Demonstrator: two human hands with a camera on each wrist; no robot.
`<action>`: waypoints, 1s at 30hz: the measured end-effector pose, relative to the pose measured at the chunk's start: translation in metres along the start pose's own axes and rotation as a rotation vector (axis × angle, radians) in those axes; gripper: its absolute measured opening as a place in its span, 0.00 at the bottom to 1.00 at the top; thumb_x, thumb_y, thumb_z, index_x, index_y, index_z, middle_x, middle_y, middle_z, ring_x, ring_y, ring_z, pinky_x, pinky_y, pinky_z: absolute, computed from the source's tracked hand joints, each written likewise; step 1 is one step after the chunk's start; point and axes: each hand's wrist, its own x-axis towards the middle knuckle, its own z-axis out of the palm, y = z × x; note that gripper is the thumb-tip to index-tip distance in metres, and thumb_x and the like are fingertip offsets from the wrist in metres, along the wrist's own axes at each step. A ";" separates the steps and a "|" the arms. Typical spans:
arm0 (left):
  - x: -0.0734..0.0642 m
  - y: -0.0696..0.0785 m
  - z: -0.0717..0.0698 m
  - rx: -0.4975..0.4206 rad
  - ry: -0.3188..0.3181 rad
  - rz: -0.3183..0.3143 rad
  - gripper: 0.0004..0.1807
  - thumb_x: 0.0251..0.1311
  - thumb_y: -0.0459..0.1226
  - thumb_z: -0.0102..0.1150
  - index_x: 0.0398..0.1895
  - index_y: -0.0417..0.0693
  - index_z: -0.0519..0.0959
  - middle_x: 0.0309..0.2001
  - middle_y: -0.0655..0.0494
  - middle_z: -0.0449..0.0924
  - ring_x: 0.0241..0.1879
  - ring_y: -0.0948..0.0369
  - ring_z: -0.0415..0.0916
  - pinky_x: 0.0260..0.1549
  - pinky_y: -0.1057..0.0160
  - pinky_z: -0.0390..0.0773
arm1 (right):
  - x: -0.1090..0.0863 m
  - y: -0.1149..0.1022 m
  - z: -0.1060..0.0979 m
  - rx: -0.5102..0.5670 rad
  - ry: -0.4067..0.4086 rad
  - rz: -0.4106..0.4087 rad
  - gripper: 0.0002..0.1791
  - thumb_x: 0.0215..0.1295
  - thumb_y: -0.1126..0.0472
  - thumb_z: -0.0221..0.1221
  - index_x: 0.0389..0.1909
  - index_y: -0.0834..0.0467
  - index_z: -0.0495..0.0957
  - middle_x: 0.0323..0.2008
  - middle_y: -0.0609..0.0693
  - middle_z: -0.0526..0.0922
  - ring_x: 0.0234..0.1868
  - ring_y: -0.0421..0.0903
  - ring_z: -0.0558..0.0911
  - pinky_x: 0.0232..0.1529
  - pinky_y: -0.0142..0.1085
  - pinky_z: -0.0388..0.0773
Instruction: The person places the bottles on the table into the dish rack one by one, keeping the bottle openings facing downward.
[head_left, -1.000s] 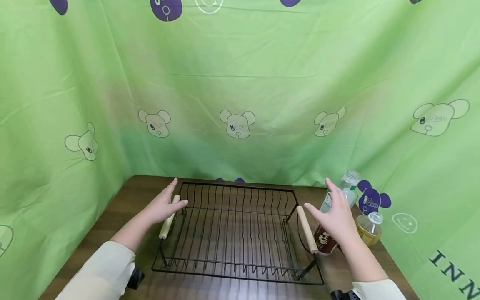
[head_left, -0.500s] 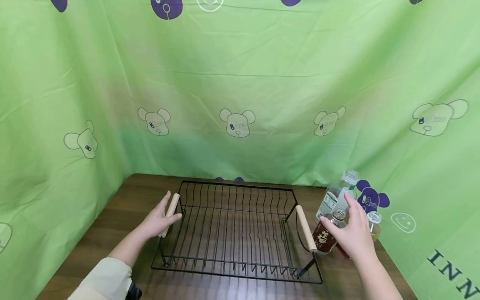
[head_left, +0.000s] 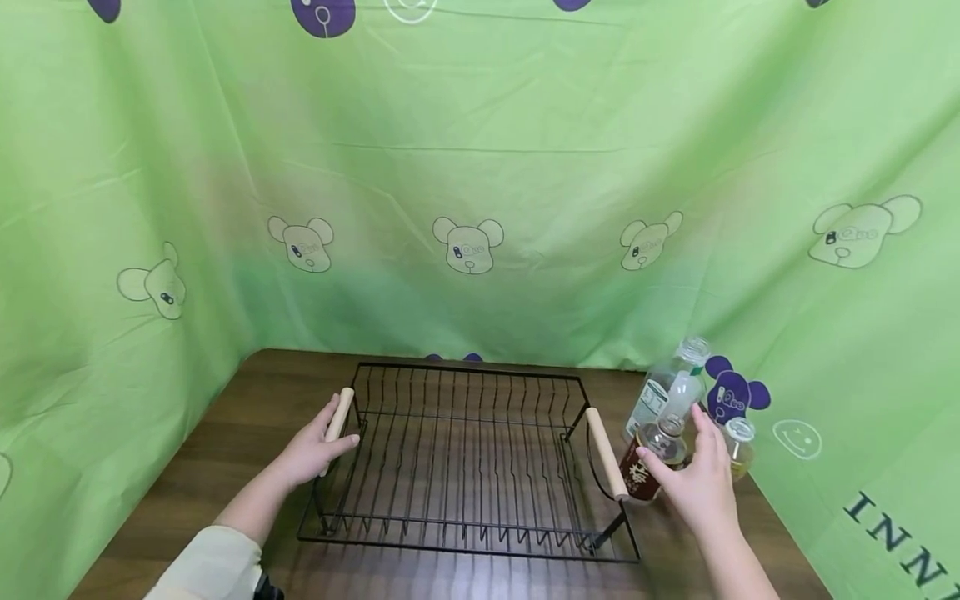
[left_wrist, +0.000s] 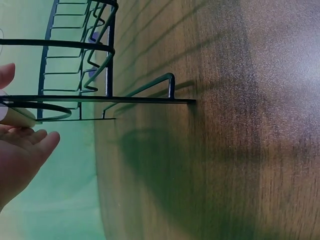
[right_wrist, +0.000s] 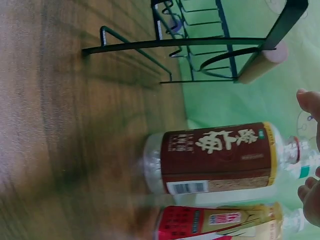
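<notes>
Left hand [head_left: 311, 451] relaxed, fingers at wooden handle [head_left: 341, 412], no firm grip evident. Right hand [head_left: 703, 483] spread, empty; brown-labelled bottle [right_wrist: 215, 159] between thumb and fingers. Off-centre grasp could topple it against clear bottle [head_left: 662, 393] beyond.

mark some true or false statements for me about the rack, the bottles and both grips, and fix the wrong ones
1. The black wire rack has two wooden handles. True.
2. The right grip is at one of those handles. False: it is beside the neck of the brown-label bottle.
3. The brown-label bottle lies on its side. False: it stands upright on the table.
4. The left grip is at the rack's left handle. True.
5. The red-label bottle is nearer the rack than the brown-label one. False: the brown-label bottle is nearer.
</notes>
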 end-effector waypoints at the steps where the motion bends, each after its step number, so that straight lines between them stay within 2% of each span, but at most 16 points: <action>1: 0.000 -0.001 0.000 0.000 -0.002 -0.003 0.50 0.67 0.42 0.57 0.79 0.46 0.33 0.74 0.25 0.43 0.40 0.48 0.72 0.25 0.60 0.75 | -0.001 0.002 0.001 -0.004 -0.002 0.006 0.60 0.45 0.59 0.74 0.76 0.63 0.48 0.72 0.72 0.55 0.71 0.71 0.56 0.69 0.67 0.52; 5: -0.001 -0.002 -0.001 -0.007 -0.003 0.011 0.50 0.67 0.42 0.56 0.79 0.46 0.32 0.71 0.21 0.46 0.40 0.49 0.72 0.25 0.60 0.75 | -0.005 0.011 0.009 -0.017 -0.007 0.019 0.60 0.44 0.60 0.74 0.76 0.64 0.48 0.70 0.73 0.57 0.70 0.72 0.58 0.67 0.67 0.54; 9: 0.000 -0.004 0.000 -0.017 -0.013 0.019 0.51 0.66 0.42 0.57 0.79 0.47 0.32 0.72 0.21 0.46 0.39 0.49 0.72 0.23 0.62 0.73 | -0.011 0.019 0.016 -0.012 0.015 0.061 0.61 0.43 0.61 0.74 0.76 0.64 0.48 0.69 0.75 0.58 0.68 0.73 0.59 0.66 0.67 0.56; 15: 0.002 -0.006 0.000 -0.011 -0.033 0.003 0.52 0.66 0.44 0.57 0.79 0.50 0.30 0.76 0.28 0.37 0.53 0.41 0.68 0.32 0.58 0.77 | -0.017 0.026 0.023 0.035 0.050 0.118 0.59 0.45 0.62 0.73 0.75 0.66 0.47 0.66 0.78 0.61 0.67 0.74 0.61 0.65 0.67 0.58; 19: 0.004 -0.007 0.001 -0.016 -0.064 0.017 0.51 0.68 0.44 0.54 0.79 0.51 0.28 0.77 0.31 0.29 0.65 0.31 0.58 0.41 0.49 0.79 | -0.017 0.032 0.024 0.040 0.039 0.157 0.58 0.46 0.63 0.73 0.75 0.66 0.47 0.64 0.78 0.63 0.65 0.73 0.62 0.63 0.67 0.59; 21: 0.006 -0.008 0.001 -0.034 -0.073 0.027 0.49 0.70 0.42 0.50 0.78 0.50 0.26 0.77 0.33 0.27 0.71 0.30 0.47 0.52 0.38 0.75 | -0.016 0.035 0.025 0.048 0.025 0.174 0.58 0.47 0.63 0.72 0.75 0.67 0.47 0.64 0.77 0.63 0.65 0.73 0.63 0.63 0.67 0.59; 23: 0.006 -0.009 0.001 -0.049 -0.078 0.031 0.47 0.72 0.40 0.47 0.78 0.48 0.25 0.77 0.34 0.24 0.74 0.31 0.38 0.62 0.31 0.62 | -0.015 0.037 0.027 0.059 0.005 0.184 0.58 0.49 0.62 0.72 0.75 0.67 0.45 0.64 0.77 0.64 0.65 0.73 0.63 0.63 0.67 0.59; 26: 0.005 -0.011 0.001 -0.073 -0.072 0.026 0.45 0.73 0.36 0.43 0.77 0.46 0.24 0.77 0.35 0.22 0.75 0.34 0.29 0.68 0.29 0.44 | -0.013 0.038 0.031 0.074 -0.017 0.198 0.58 0.50 0.61 0.71 0.76 0.66 0.44 0.64 0.77 0.63 0.65 0.73 0.64 0.63 0.66 0.59; 30: 0.003 -0.013 0.001 -0.084 -0.069 0.012 0.43 0.73 0.37 0.42 0.78 0.47 0.25 0.77 0.36 0.21 0.75 0.34 0.30 0.67 0.29 0.48 | -0.012 0.037 0.034 0.096 -0.025 0.224 0.58 0.51 0.61 0.71 0.76 0.66 0.44 0.68 0.77 0.60 0.67 0.73 0.62 0.66 0.65 0.58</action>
